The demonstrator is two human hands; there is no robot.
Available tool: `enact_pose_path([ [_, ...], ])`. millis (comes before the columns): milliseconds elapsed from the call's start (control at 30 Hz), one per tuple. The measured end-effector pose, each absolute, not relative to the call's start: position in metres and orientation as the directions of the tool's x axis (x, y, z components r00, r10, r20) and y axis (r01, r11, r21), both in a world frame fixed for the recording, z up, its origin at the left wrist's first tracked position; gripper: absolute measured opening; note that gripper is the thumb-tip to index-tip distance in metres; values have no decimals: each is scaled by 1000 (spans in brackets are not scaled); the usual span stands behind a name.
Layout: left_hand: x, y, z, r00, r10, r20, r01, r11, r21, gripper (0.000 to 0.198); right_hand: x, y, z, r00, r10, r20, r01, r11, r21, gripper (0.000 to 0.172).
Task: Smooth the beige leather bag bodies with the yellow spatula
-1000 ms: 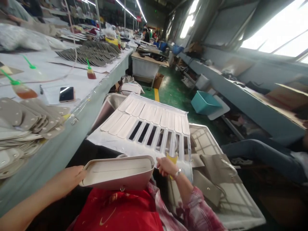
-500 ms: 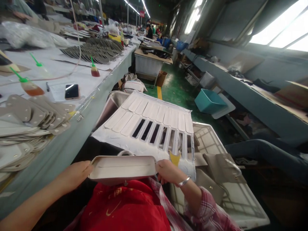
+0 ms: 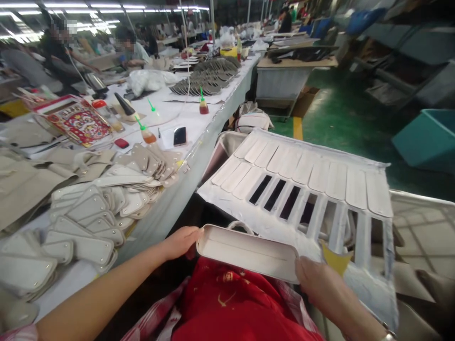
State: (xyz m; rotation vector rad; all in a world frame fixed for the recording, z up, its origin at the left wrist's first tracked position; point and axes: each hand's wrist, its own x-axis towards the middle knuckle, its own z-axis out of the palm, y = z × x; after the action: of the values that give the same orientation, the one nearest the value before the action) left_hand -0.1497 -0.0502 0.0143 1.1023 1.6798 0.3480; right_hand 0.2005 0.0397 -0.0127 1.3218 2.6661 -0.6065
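Note:
Both hands hold a cream-white bag [image 3: 245,253] in front of my body, one at each short end. Its long, narrow panel faces up, with a raised rim and a line along the middle. A curved handle [image 3: 241,226] sticks out on its far side. The fingers of my left hand [image 3: 185,241] are pinched on the left end. My right hand [image 3: 314,277] grips the right end, its fingertips partly hidden. Just beyond the bag lies a white slotted board [image 3: 220,199], with rows of cream strips [image 3: 298,163] on it and several open slots.
On the left, a long table [image 3: 159,218] bears piles of cream pieces [image 3: 92,213], a phone [image 3: 179,136] and bottles with green nozzles [image 3: 147,135]. A crate [image 3: 426,199] with bags stands at right. A teal bin [image 3: 426,139] sits on the green floor. People work far left.
My view has swung left, so more of the table shows. The bag stays between both hands and now slants down to the right.

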Motion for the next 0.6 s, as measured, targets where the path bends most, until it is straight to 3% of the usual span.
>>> enact_pose_path([
  [67,-153,-57,8,38,790,-611,238,587,774,53,201,39,-12,-682,690,-242,731,642,-232,18],
  [133,-155,-61,5,48,817,-575,172,560,810,53,200,39,-8,-707,666,-238,707,658,-259,19],
  [233,-155,-59,7,-10,858,-514,446,464,766,42,197,40,-2,-578,749,-324,808,469,-356,28],
  [333,-153,-52,14,-37,851,-524,719,387,577,38,196,40,-2,-454,796,-400,874,311,-374,38],
  [433,-151,-47,18,-39,774,-632,750,441,494,36,203,40,-10,-568,771,-288,812,467,-349,30],
  [500,-151,-44,18,-47,743,-667,727,483,487,34,210,39,-19,-700,690,-183,712,652,-260,20],
  [600,-153,-41,14,-40,743,-668,685,507,523,32,220,39,-30,-810,579,-90,586,802,-114,22],
])
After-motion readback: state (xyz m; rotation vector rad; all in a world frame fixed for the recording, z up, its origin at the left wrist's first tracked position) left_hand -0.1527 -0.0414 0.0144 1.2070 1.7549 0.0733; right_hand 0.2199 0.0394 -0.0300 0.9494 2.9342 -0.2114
